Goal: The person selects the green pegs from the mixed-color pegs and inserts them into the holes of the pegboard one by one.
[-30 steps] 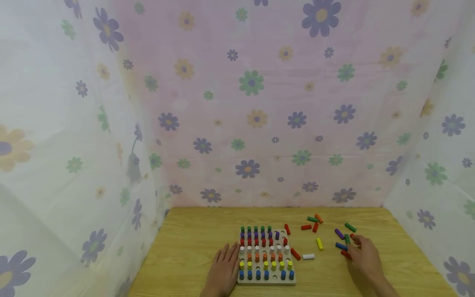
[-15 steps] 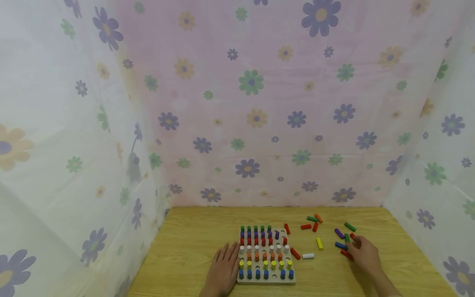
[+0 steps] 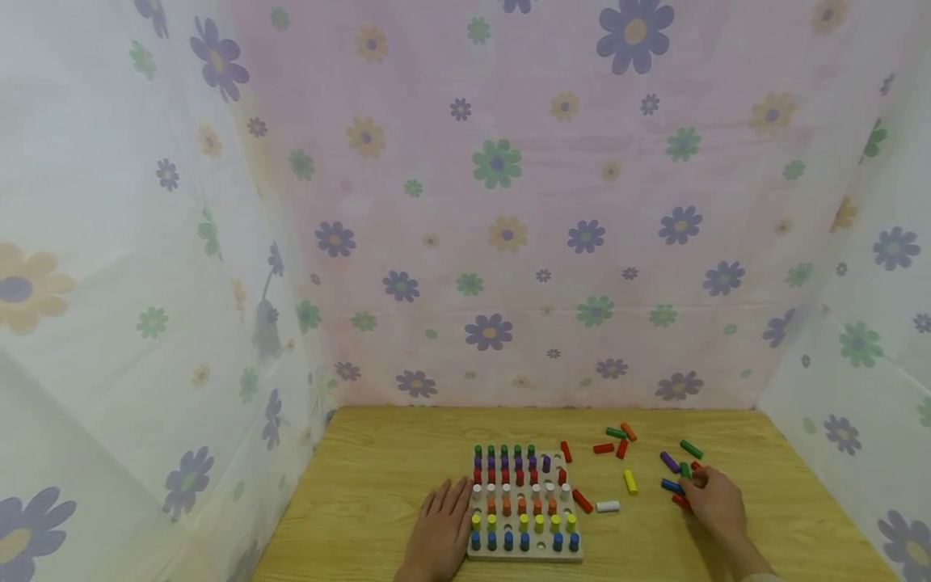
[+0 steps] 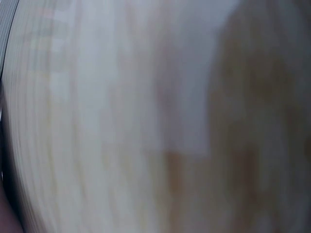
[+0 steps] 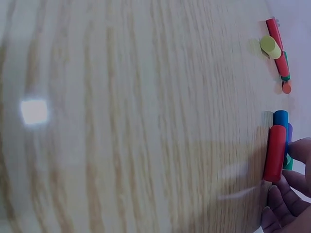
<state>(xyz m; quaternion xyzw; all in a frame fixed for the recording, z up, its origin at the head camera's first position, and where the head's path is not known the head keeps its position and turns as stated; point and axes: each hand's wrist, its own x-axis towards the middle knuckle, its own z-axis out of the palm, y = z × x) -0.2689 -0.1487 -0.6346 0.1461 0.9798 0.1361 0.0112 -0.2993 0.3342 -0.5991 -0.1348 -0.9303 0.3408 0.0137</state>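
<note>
A pale pegboard stands on the table with rows of coloured pegs upright in it, some holes bare. My left hand lies flat on the table, its fingertips at the board's left edge. On the right, my right hand reaches into a small cluster of loose pegs. A green peg shows between its thumb and index finger, which pinch it, partly hidden. Close by lie a red peg, a blue peg and a purple peg. Another red peg lies just beyond the fingers.
Between board and right hand lie a white peg, a yellow peg and a red peg. Several more pegs, including an orange peg, lie farther back. Flowered cloth walls in the wooden table. The left wrist view is blurred.
The head view has shifted slightly. My right hand stays at the same cluster, its fingers moving only a little. The left hand and the board have not moved.
</note>
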